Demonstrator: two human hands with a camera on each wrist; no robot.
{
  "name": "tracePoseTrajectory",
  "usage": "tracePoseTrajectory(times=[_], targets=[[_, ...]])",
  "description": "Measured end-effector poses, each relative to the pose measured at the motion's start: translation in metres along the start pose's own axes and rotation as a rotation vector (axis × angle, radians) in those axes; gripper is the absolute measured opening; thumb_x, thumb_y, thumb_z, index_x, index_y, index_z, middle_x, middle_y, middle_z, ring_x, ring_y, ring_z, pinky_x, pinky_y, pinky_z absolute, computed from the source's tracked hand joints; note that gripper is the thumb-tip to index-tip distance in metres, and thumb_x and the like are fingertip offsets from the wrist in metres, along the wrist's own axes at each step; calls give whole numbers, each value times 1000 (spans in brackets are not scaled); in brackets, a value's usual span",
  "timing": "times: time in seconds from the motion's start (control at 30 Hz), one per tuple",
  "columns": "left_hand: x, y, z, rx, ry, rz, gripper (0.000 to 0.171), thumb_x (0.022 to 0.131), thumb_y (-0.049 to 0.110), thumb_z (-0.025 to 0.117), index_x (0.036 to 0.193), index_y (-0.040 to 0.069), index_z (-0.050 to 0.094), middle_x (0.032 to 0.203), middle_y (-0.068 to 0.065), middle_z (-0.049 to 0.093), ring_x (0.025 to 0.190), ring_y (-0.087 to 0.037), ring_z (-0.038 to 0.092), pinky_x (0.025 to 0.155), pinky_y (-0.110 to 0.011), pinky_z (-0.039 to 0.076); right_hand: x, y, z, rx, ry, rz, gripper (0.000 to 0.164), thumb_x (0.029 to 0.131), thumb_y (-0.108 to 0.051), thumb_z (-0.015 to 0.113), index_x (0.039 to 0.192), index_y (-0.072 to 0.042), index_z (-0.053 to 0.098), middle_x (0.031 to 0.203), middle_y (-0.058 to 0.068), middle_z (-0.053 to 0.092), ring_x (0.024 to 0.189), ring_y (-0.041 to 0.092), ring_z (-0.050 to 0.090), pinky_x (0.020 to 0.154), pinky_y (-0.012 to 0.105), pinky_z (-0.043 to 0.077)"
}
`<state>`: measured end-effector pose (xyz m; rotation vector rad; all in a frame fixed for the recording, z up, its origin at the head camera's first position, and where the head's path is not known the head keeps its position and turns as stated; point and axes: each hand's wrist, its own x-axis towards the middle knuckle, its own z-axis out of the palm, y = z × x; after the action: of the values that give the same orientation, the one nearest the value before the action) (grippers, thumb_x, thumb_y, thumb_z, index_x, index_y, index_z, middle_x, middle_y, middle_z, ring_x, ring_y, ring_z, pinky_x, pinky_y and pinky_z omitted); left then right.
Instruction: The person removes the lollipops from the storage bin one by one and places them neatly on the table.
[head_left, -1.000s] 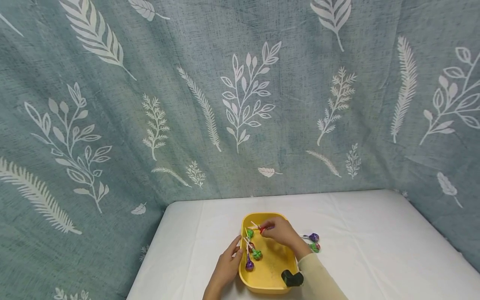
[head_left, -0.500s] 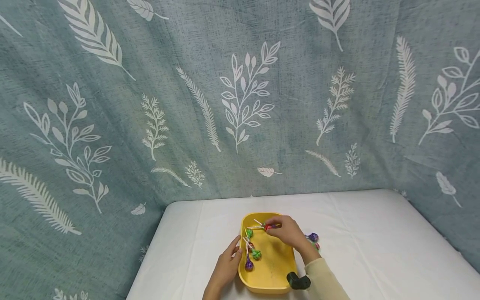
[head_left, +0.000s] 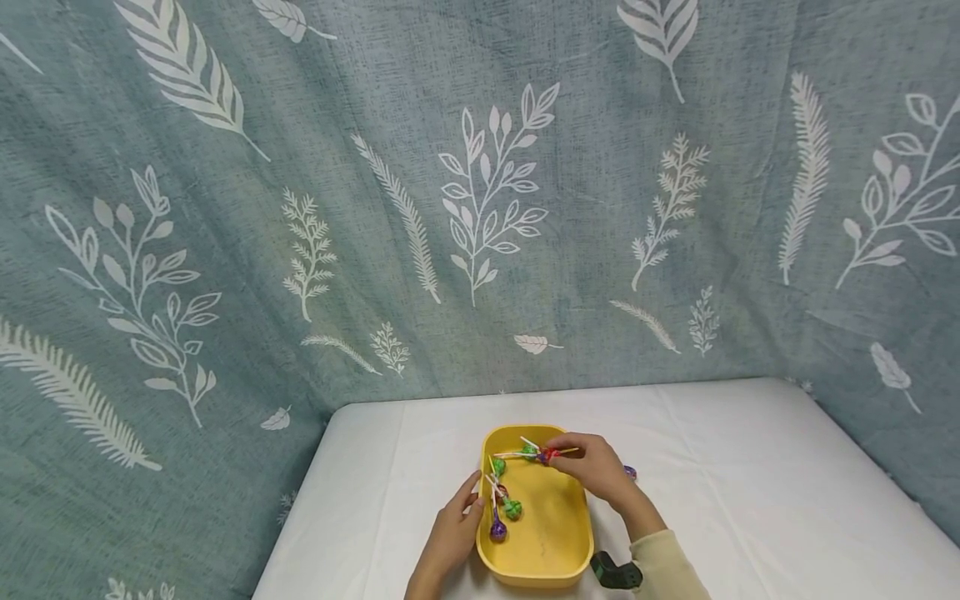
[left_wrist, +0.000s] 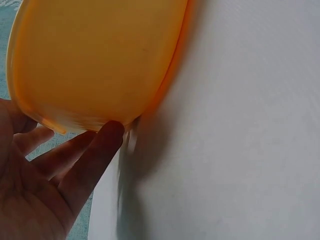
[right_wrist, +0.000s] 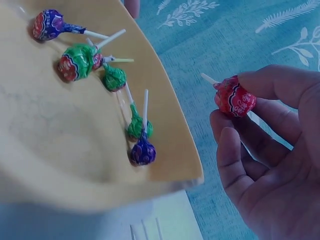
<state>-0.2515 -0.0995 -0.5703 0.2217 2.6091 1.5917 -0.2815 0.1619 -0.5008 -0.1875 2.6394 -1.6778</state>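
Note:
A yellow plastic bin (head_left: 538, 533) stands on the white-covered table. My left hand (head_left: 454, 527) rests along its left side, and the left wrist view shows the fingers (left_wrist: 92, 160) nearly straight against the wall. Over the bin's far right part, my right hand (head_left: 594, 465) pinches a red-wrapped lollipop (right_wrist: 236, 99) between thumb and fingers, with its stick pointing outward. Several lollipops lie in the bin. Purple (head_left: 498, 530) and green (head_left: 513, 508) ones are along the left, and another green (right_wrist: 139, 127) and purple one (right_wrist: 143, 151) are at the far end.
A purple lollipop (head_left: 630, 472) lies on the table right of the bin, mostly hidden behind the right hand. White sticks (right_wrist: 146, 229) show on the table in the right wrist view. A teal leaf-patterned curtain (head_left: 487, 250) hangs behind the table (head_left: 750, 483).
My right hand has drawn to the right with the red lollipop, uncovering the green and purple lollipops at the bin's far end. My left hand has stayed at the bin's side.

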Motion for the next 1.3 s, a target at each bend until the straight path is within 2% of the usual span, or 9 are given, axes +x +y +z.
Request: tracePoseTrajectory(times=[0.5, 0.77, 0.97, 1.3], targets=[[0, 2, -1, 12, -7, -12, 50, 106, 25, 54, 153, 15, 46, 130, -23, 62, 102, -30, 68, 90, -53, 55, -16, 18, -25, 45, 45, 67, 27, 91, -16, 75, 117, -7, 75, 114, 7, 72, 103, 24, 68, 88, 42, 58], [-3, 3, -2, 26, -1, 17, 49, 106, 23, 53, 153, 13, 46, 131, -26, 61, 108, -35, 67, 93, -55, 54, -26, 30, -38, 84, 82, 74, 33, 92, -21, 76, 121, -6, 73, 115, 9, 72, 105, 24, 68, 86, 39, 58], [-3, 3, -2, 23, -3, 0, 49, 106, 24, 53, 153, 14, 46, 131, -25, 61, 108, -35, 67, 92, -54, 54, -34, 33, -44, 84, 106, 105, 37, 92, -25, 76, 123, -6, 71, 118, 10, 71, 108, 25, 67, 83, 32, 57], [-1, 0, 0, 19, 8, 18, 49, 106, 22, 53, 153, 13, 46, 128, -23, 63, 101, -30, 69, 89, -51, 56, -43, 43, -56, 112, 141, 149, 38, 93, -22, 75, 126, -4, 70, 119, 11, 71, 102, 21, 67, 82, 39, 57]])
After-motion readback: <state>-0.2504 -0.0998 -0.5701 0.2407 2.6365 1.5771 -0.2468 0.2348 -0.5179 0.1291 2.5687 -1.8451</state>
